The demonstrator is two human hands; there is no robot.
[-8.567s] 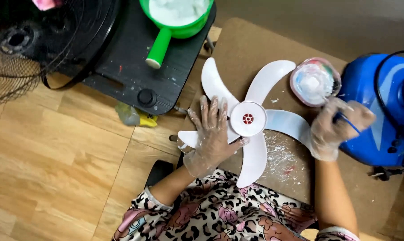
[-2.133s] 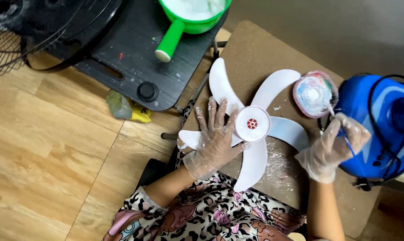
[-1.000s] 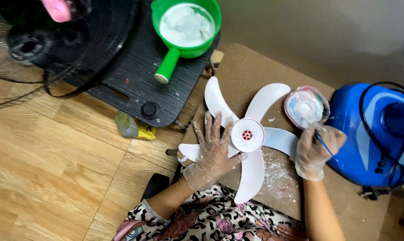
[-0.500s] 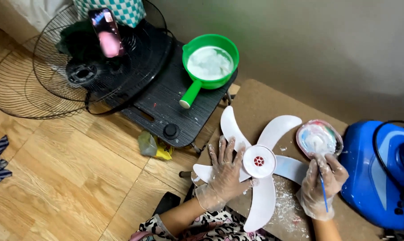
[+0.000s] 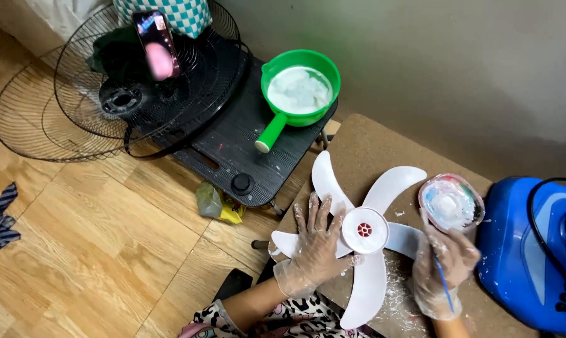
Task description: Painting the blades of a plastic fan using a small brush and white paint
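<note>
Closest to me, on the brown board [image 5: 370, 147], my left hand [image 5: 314, 247] in a clear glove lies flat and spread, fingers splayed over one blade of the white fan blade [image 5: 364, 231], pressing down, gripping nothing. Fan blade lies flat on the board, hub with red centre up, white residue smeared on the board near its lower blade. Looks like light thin plastic, stiff at the hub, blades likely flex at the tips, and wet paste would make it slippery. Best hold is probably the hub or a blade root, flat palm as now.

My right hand [image 5: 442, 266], gloved too, is curled closed around a thin blue brush [image 5: 444, 289], fingers pinched tight on the handle, just beside the small round dish [image 5: 452, 203] of white paste. Can't tell if the bristles touch the dish.

Right of that, the blue fan base [image 5: 533, 250] with black cable.

Further out, a black low table [image 5: 245, 138] carrying a green scoop [image 5: 298, 91] of white stuff. Crumpled wrapper [image 5: 217, 203] on the wood floor below. Farthest, wire fan guards [image 5: 126, 94], a phone [image 5: 156, 44] propped upright.
</note>
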